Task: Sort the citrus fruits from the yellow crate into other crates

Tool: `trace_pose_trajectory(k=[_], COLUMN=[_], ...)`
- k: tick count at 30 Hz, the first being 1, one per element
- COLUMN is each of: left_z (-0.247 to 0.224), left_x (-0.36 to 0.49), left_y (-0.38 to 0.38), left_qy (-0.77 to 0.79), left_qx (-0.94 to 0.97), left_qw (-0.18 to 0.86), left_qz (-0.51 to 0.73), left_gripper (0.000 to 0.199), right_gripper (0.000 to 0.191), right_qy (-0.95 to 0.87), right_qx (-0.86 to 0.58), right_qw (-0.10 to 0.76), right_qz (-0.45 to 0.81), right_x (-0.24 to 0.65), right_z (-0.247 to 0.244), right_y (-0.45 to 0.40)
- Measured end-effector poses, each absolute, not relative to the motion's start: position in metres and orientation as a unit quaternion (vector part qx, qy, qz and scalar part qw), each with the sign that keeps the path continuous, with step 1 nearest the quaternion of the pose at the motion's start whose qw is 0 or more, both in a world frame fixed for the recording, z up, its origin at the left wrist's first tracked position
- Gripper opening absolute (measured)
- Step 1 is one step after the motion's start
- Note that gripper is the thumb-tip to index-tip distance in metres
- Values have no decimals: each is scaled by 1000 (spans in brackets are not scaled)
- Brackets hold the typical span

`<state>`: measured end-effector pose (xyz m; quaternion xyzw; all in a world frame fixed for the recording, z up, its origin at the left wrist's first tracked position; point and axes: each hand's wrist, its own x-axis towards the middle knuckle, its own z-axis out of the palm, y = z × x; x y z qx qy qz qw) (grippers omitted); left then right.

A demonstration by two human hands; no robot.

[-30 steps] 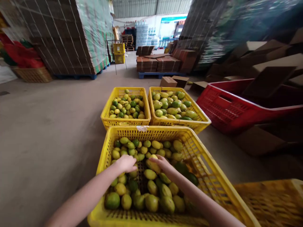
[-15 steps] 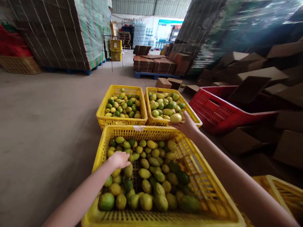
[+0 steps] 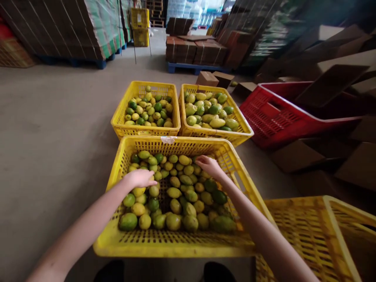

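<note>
A large yellow plastic crate [image 3: 176, 247] stands before me, holding many green and yellow lemons [image 3: 174, 192]. At its left side my left hand [image 3: 140, 178] is down among the fruit, fingers curled and thumb below. A sliver of yellow lemon [image 3: 151, 178] shows between its fingertips and thumb; the rest is hidden. Over the back of the same crate, my right hand [image 3: 210, 165] reaches in from the right. Its fingers are stretched out, with the tips touching the lemons under them.
Behind are two smaller yellow crates, left [image 3: 116, 117] and right [image 3: 246, 129], both with lemons. A red crate [image 3: 273, 115] and cardboard boxes [image 3: 296, 158] lie to the right. Another yellow crate [image 3: 296, 227] stands near my right arm. Flattened cartons on a blue pallet [image 3: 196, 68] are farther back.
My right hand has let go of a lemon at the back right crate and come back into the front crate. My left hand stays at the same lemons. The view has tilted down.
</note>
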<state>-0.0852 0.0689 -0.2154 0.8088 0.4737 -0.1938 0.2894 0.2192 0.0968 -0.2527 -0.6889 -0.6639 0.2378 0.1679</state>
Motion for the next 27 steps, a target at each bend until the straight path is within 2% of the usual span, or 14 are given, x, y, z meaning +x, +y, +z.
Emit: trace_pose_trajectory(k=[2, 5, 9, 13, 17, 19, 22, 25, 27], left_z=[-219, -223, -226, -227, -229, -230, -231, -232, -231], left_x=[-88, -92, -93, -91, -90, -92, -95, -96, -97], left_y=[71, 75, 78, 77, 75, 75, 76, 77, 77], left_qy=[471, 474, 479, 469, 462, 462, 473, 479, 473], left_qx=[809, 808, 806, 808, 812, 814, 813, 811, 812], left_qw=[288, 285, 278, 274, 272, 271, 279, 284, 283], left_qz=[-201, -205, -209, -227, -232, -225, -193, -178, -192], left_gripper=[54, 54, 53, 52, 53, 52, 48, 47, 49], right_gripper=[19, 40, 52, 50, 41, 38, 37, 34, 32], right_qy=[-688, -704, -730, -761, -766, -737, -612, -496, -432], right_qx=[-686, -681, -667, -642, -632, -653, -674, -574, -502], right_qw=[117, 101, 87, 65, 80, 131, 310, 489, 584], right_qz=[208, 173, 121, 70, 80, 115, 275, 431, 469], right_x=[212, 196, 179, 175, 177, 180, 187, 195, 197], right_z=[-271, -294, -311, -313, -302, -288, -255, -216, -197], right_y=[99, 102, 102, 107, 110, 106, 90, 74, 66])
